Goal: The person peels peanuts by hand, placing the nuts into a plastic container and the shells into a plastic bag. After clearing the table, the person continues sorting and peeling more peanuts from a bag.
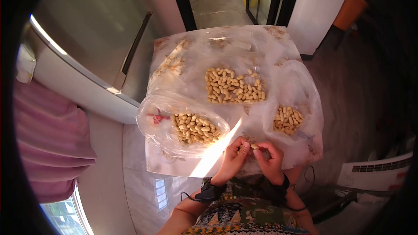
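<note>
At the near edge of the table, my left hand (234,157) and my right hand (271,160) meet with fingers closed on a peanut in its shell (254,146). Thumbs and fingertips pinch it from both sides and partly cover it. To the left lies an open clear plastic bag (159,141) with unshelled peanuts (196,129) inside. Beyond my hands, more peanuts (235,86) fill a clear plastic container. A second clear bag (300,76), on the right, holds a smaller heap of peanuts (287,120).
A patterned cover lies over the table (167,165), and a bright strip of sunlight crosses it. A fridge (93,30) stands at the left, with a pink curtain (52,139) nearer me. An orange bin (350,11) is at the far right, and a white appliance (374,172) stands low right.
</note>
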A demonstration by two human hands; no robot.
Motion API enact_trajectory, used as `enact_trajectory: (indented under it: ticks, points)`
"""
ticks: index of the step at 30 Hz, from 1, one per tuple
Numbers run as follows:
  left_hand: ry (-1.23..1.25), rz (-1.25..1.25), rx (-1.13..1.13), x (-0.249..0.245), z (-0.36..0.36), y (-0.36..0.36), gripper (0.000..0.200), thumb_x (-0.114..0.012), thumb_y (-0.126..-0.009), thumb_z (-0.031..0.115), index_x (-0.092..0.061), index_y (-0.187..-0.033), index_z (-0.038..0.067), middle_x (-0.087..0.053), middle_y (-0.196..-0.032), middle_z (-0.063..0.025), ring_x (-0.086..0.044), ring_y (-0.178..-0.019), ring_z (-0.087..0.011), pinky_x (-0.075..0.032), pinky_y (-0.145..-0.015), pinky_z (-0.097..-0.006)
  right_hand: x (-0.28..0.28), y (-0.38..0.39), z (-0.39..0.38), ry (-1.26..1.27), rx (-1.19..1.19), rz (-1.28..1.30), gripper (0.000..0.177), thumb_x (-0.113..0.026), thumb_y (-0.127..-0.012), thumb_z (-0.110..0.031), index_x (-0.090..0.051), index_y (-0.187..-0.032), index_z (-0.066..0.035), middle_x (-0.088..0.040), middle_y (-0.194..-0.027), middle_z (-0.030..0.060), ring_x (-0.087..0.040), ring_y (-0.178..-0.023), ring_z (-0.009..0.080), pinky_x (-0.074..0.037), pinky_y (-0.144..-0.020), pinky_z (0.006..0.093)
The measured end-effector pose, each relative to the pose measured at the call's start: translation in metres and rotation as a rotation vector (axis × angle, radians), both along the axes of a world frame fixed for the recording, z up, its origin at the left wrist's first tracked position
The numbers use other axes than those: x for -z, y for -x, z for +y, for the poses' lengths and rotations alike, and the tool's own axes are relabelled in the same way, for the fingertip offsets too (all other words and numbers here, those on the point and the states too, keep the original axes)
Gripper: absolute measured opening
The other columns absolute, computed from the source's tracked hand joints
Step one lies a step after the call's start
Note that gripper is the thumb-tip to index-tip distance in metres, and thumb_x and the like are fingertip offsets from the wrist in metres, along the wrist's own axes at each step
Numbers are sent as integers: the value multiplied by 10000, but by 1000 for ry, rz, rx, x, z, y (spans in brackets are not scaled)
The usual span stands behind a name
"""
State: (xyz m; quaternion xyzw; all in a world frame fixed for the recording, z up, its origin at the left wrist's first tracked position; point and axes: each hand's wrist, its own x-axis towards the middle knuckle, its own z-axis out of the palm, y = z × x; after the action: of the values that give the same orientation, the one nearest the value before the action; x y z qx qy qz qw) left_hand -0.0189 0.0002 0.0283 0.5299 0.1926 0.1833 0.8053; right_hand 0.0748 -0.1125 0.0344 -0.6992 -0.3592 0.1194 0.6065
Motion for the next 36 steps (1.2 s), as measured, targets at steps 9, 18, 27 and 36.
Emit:
enact_trajectory:
  ticks: [9,18,27,36]
  points:
    - [229,26,16,-9,7,3,158,-460,-1002,193,-529,-946,62,-522,-786,19,-455,-664,-49,-378,-591,-197,-45,7,18,-55,-50,-95,157,-705,-817,-11,-658,-966,-9,-681,-841,78,-631,-685,136,-499,-643,249]
    - [-261,-18,-144,7,1,2,196,-426,-980,177,-552,-1016,30,-552,-825,4,-521,-759,-89,-433,-664,-234,-63,21,85,-91,-259,-424,274,-771,-730,-45,-653,-978,-32,-635,-834,90,-571,-608,211,-457,-576,314]
    - [572,-55,-6,-4,24,6,495,-267,-1036,464,-505,-1112,36,-573,-760,-50,-451,-506,-110,-278,-414,-210,-34,2,37,-61,5,-214,153,-685,-805,20,-646,-950,-7,-639,-864,89,-629,-765,186,-496,-702,279]
    - [470,-55,28,0,20,4,634,-219,-996,592,-456,-1211,45,-603,-851,-73,-523,-635,-111,-364,-479,-187,-15,5,18,6,-136,-230,347,-736,-743,-82,-634,-1073,-51,-596,-1061,110,-591,-934,266,-478,-807,359]
